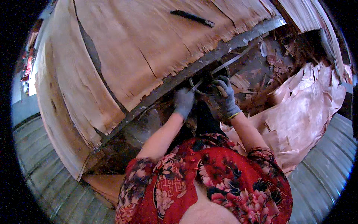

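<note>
Both my hands wear grey gloves and work just below the table's near edge. A pale flat strip [234, 59] slants down from the upper right to my left hand [184, 102], which is closed at its end; that hand is blurred. A thin pale loop [197, 90] curves between the hands, its rear part in shadow. To its right is my right hand [226, 96], fingers curled beside the loop; what they hold, if anything, is hidden. Above the hands, large thin wood veneer sheets [123, 48] with ragged edges cover the table.
A dark narrow bar-like tool [192, 18] lies on the veneer. The table's metal edge [242, 37] runs diagonally ahead of me. Torn veneer scraps [242, 83] litter the ground beyond my right hand. A pile of pinkish veneer [298, 112] lies at right, beside ridged grey flooring [324, 160].
</note>
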Demonstrator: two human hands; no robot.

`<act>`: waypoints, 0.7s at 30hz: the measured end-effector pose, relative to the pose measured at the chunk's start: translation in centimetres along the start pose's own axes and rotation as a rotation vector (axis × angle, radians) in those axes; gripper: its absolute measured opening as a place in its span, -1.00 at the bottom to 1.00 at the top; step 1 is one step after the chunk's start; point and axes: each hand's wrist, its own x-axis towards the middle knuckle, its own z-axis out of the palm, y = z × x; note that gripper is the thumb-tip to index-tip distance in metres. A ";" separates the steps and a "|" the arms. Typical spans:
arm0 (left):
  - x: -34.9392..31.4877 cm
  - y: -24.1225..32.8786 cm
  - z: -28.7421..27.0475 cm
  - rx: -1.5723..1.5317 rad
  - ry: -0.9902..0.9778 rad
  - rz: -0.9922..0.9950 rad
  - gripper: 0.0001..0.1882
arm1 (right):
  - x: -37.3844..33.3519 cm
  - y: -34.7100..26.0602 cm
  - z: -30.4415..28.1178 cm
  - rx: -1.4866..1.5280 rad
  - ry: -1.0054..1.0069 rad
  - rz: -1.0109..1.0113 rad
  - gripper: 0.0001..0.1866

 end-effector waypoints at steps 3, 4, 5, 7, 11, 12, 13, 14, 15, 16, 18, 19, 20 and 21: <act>-7.7 -9.0 -7.1 -0.407 0.082 -0.075 -0.85 | 0.4 -0.2 0.1 0.042 -0.033 0.038 -0.80; -10.6 -11.9 -10.1 -0.300 0.132 -0.001 -0.83 | 0.2 -0.3 -0.2 0.008 -0.031 0.030 -0.80; -14.3 -14.1 -13.1 -0.245 0.291 -0.077 -0.81 | 0.2 -1.1 -0.7 -0.018 -0.066 0.098 -0.76; -21.2 -27.9 -20.4 0.567 0.421 -0.321 -0.75 | -0.4 -1.3 -0.4 -0.041 -0.100 0.138 -0.72; -35.5 -41.4 -26.7 0.739 0.346 -1.073 -0.74 | -0.7 -1.2 0.7 -0.133 -0.260 0.001 -0.60; -37.6 -42.8 -26.4 0.715 0.283 -1.157 -0.74 | -1.0 -1.1 1.4 -0.092 -0.284 0.067 -0.58; -38.5 -43.4 -26.0 0.696 0.231 -1.164 -0.73 | -2.0 -0.7 2.0 -0.051 -0.312 0.129 -0.57; -38.7 -43.3 -25.4 0.679 0.173 -1.159 -0.73 | -2.9 -0.2 2.4 -0.055 -0.343 0.147 -0.58; -37.6 -42.4 -24.7 0.667 0.110 -1.122 -0.72 | -4.3 0.9 2.7 -0.065 -0.371 0.173 -0.58; -35.5 -41.2 -23.9 0.654 0.050 -1.052 -0.71 | -5.4 2.2 2.6 -0.125 -0.354 0.118 -0.56; -30.7 -37.9 -21.8 0.632 -0.044 -0.845 -0.70 | -5.9 1.2 1.7 -0.215 -0.435 0.140 -0.48; -28.7 -36.2 -20.6 0.590 -0.044 -0.679 -0.69 | -4.5 -2.3 1.3 -0.239 -0.543 0.197 -0.43; -27.4 -36.6 -17.8 0.481 0.085 -0.361 -0.72 | -2.1 -6.5 1.1 -0.256 -0.665 0.214 -0.39; -24.1 -36.8 -15.4 0.427 0.136 0.006 -0.73 | -0.6 -11.0 -0.2 -0.360 -0.699 0.108 -0.38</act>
